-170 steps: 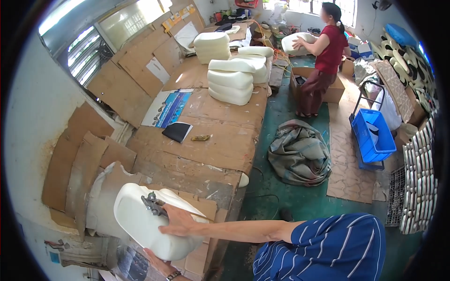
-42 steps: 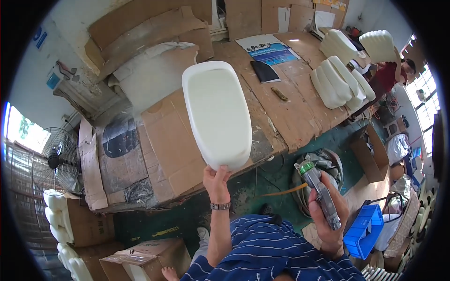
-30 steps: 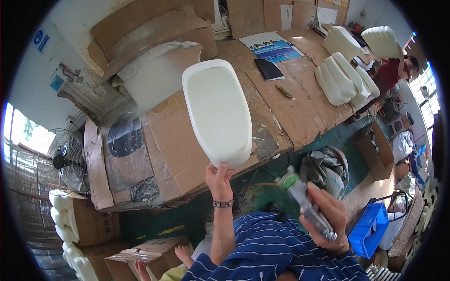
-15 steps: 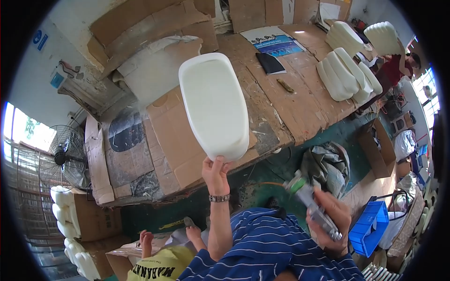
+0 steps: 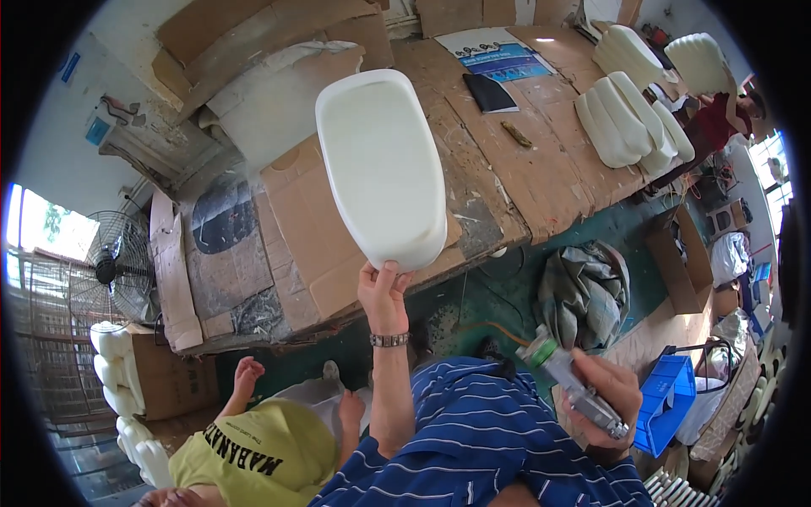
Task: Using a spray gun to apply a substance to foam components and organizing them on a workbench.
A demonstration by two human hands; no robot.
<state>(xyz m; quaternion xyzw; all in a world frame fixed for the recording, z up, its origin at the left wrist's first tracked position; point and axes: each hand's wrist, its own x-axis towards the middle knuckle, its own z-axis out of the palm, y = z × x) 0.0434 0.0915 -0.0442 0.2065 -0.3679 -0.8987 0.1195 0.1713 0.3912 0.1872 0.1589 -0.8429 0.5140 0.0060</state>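
Observation:
A white, oblong plastic shell [image 5: 382, 169], shallow and rounded with a raised rim, is held out over the cardboard-covered bench. My left hand [image 5: 386, 300] pinches its near end, the thumb on the inner face. A bracelet circles that wrist. Over at the right, near my hip, my right hand [image 5: 605, 399] is wrapped round a silvery metal hand tool [image 5: 568, 376] with a green collar. The tool stays well apart from the shell; its exact kind is not clear. An orange hose [image 5: 494, 326] runs up to its green end.
Cream moulded pieces [image 5: 621, 122] stand at the bench's far right, near a black folder [image 5: 490, 93]. A person in a yellow shirt [image 5: 262, 444] is close on my left; another person in red [image 5: 718, 118] works far right. A blue crate [image 5: 663, 410] and grey sack [image 5: 585, 291] lie right.
The shell and my left hand have shifted slightly up in the picture. My right hand's tool has moved a little right. The yellow-shirted person has come further into view.

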